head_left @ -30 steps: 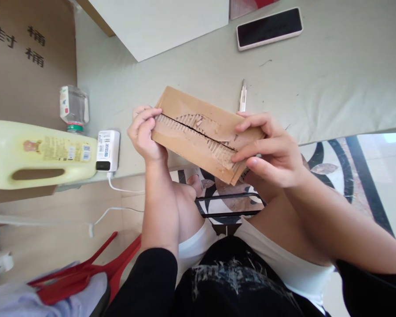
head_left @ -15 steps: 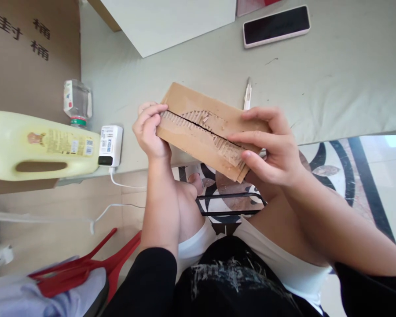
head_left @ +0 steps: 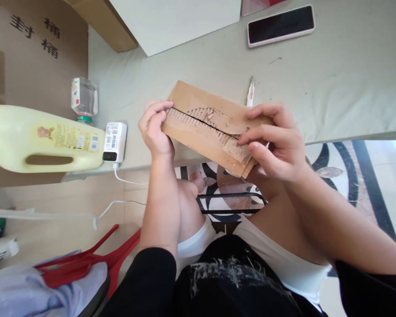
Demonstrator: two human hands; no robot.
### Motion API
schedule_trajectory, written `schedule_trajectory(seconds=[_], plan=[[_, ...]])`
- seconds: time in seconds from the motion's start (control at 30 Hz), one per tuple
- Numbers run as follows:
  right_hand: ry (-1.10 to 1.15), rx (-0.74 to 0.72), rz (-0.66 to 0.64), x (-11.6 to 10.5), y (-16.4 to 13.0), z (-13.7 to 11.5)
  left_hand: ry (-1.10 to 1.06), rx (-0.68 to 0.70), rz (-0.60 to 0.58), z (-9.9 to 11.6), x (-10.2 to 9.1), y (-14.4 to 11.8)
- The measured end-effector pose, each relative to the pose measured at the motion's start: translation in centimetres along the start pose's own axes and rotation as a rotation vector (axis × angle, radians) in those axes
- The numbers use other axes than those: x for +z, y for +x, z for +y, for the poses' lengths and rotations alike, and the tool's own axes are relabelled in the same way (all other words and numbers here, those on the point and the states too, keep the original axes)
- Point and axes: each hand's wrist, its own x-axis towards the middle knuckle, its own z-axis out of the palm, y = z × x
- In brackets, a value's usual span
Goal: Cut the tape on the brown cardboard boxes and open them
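A small flat cardboard box (head_left: 191, 99), tilted down to the right, is held above the table's front edge. A dark slit runs along its face, with torn paper and bare corrugation on both sides. My left hand (head_left: 156, 130) grips its left end, fingertips over the top and the thumb side underneath. Around the right end curls my right hand (head_left: 277, 141), its upper fingers on the far edge and a fingertip at the slit beside a lifted strip of paper. Just beyond that hand, a white utility knife (head_left: 251, 93) lies on the cloth.
On the pale green cloth (head_left: 350, 79) are a phone (head_left: 280, 25), a white power bank (head_left: 115, 141) with a cable, a clear bottle (head_left: 85, 99) and a big yellow jug (head_left: 46, 138). A large carton (head_left: 29, 70) stands left; a red chair (head_left: 119, 255) is lower left.
The view has shifted slightly, so table items appear a little further right. My right fingers have moved slightly at the slit, and a paper strip there now stands lifted.
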Motion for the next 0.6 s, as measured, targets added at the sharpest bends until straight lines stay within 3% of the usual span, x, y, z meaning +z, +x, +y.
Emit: schedule_trajectory(seconds=[0.23,0.6], plan=[[0.051,0.087,0.035,-0.4,-0.3,0.2,0.123,-0.052,-0.019,0.0,0.1,-0.7],[-0.02,0.043,0.093,-0.8,-0.4,0.7,0.119,-0.07,-0.042,1.0,0.4,-1.6]])
